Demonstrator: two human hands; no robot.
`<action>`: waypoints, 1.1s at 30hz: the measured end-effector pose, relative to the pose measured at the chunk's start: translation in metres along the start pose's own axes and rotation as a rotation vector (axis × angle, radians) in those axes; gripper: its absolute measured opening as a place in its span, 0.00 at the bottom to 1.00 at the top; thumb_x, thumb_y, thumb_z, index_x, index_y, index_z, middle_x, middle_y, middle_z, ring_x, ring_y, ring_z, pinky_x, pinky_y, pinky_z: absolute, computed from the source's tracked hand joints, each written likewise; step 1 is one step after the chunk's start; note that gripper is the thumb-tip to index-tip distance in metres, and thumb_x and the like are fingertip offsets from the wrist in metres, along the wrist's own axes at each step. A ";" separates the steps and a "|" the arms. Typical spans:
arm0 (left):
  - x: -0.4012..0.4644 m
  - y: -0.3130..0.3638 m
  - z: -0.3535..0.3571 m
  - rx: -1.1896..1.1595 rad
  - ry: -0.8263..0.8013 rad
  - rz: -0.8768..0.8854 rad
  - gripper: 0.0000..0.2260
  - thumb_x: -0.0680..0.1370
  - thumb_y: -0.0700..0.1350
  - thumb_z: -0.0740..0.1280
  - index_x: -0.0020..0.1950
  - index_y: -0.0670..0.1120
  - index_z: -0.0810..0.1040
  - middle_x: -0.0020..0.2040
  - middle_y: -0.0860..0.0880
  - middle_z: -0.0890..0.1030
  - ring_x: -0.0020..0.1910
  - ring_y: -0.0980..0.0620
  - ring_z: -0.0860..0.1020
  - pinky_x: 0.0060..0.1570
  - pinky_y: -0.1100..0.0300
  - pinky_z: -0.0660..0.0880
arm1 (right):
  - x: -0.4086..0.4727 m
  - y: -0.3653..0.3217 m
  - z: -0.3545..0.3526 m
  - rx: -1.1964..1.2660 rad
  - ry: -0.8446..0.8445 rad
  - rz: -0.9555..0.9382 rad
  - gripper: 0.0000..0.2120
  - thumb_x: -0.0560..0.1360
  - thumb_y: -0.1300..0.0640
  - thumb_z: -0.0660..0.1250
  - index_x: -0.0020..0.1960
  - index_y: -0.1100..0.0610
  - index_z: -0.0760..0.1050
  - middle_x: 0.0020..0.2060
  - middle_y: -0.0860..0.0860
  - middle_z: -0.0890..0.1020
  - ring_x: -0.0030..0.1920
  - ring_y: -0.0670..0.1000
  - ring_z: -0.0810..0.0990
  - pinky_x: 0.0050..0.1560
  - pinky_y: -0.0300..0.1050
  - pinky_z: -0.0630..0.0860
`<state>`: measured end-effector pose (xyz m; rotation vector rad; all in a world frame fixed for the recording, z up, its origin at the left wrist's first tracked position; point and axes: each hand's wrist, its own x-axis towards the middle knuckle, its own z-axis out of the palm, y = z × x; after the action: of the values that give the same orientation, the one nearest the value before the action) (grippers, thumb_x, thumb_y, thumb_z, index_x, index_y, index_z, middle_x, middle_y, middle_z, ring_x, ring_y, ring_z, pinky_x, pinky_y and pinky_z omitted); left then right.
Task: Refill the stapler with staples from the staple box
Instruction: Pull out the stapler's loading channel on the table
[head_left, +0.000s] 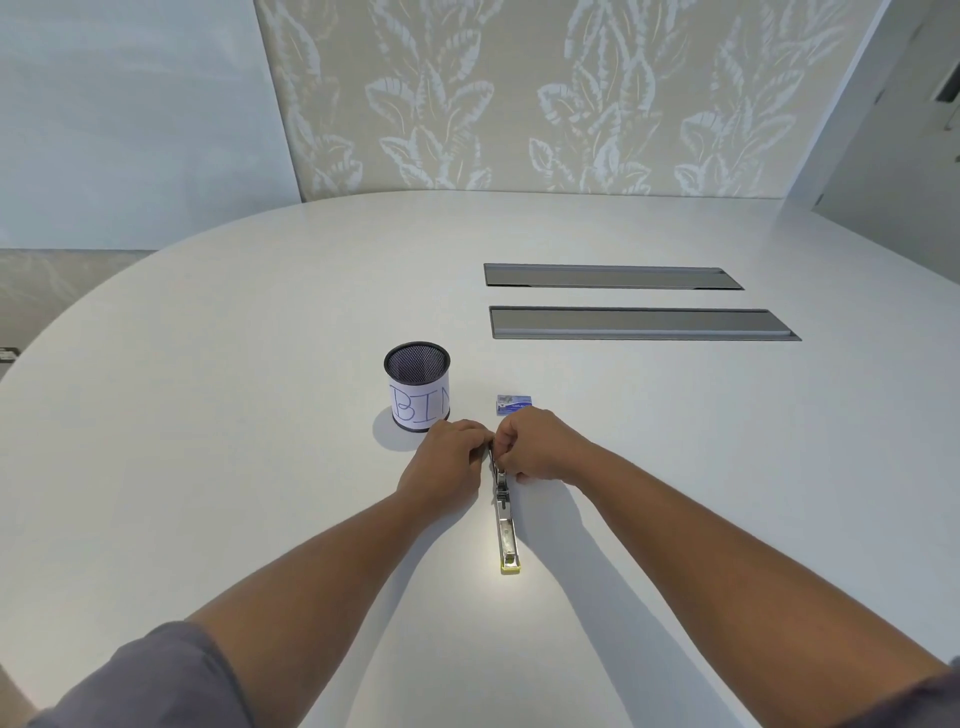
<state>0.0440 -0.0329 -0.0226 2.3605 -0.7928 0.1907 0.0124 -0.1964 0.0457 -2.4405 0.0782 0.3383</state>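
1. Left hand (447, 457) curls round the far end of the opened stapler (505, 514) — hold it steady.
2. Right hand (535, 447) pinches the same end; whether it holds staples is hidden.
3. Staple box (514, 404) lies just beyond — apparently closed.

Bright, even light; soft arm shadows; wide-angle bending at edges; sharp focus.

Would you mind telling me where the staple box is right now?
In the head view, the staple box lies on the white table just beyond the right hand, to the right of the mesh cup labelled BIN.
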 end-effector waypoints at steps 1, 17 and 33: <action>0.000 0.000 0.000 0.002 0.000 0.002 0.13 0.74 0.34 0.61 0.46 0.48 0.82 0.46 0.56 0.83 0.44 0.47 0.75 0.48 0.52 0.73 | 0.000 0.001 0.000 0.014 0.001 0.000 0.10 0.72 0.69 0.66 0.40 0.56 0.79 0.40 0.57 0.83 0.35 0.53 0.83 0.40 0.46 0.84; 0.001 -0.001 0.001 0.015 0.005 0.028 0.12 0.74 0.33 0.62 0.43 0.49 0.80 0.43 0.57 0.81 0.41 0.49 0.72 0.44 0.55 0.69 | -0.006 0.021 0.007 0.219 0.108 -0.158 0.07 0.71 0.64 0.69 0.39 0.53 0.81 0.33 0.43 0.82 0.31 0.39 0.75 0.31 0.30 0.70; 0.000 -0.001 0.000 0.025 -0.022 0.018 0.10 0.71 0.33 0.62 0.39 0.47 0.76 0.41 0.58 0.79 0.41 0.48 0.73 0.45 0.53 0.70 | -0.002 0.029 0.011 0.188 0.098 -0.222 0.11 0.73 0.64 0.70 0.40 0.47 0.82 0.36 0.42 0.84 0.33 0.40 0.77 0.38 0.32 0.72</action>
<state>0.0451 -0.0323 -0.0232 2.3838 -0.8264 0.1836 0.0045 -0.2120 0.0203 -2.2511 -0.1132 0.1072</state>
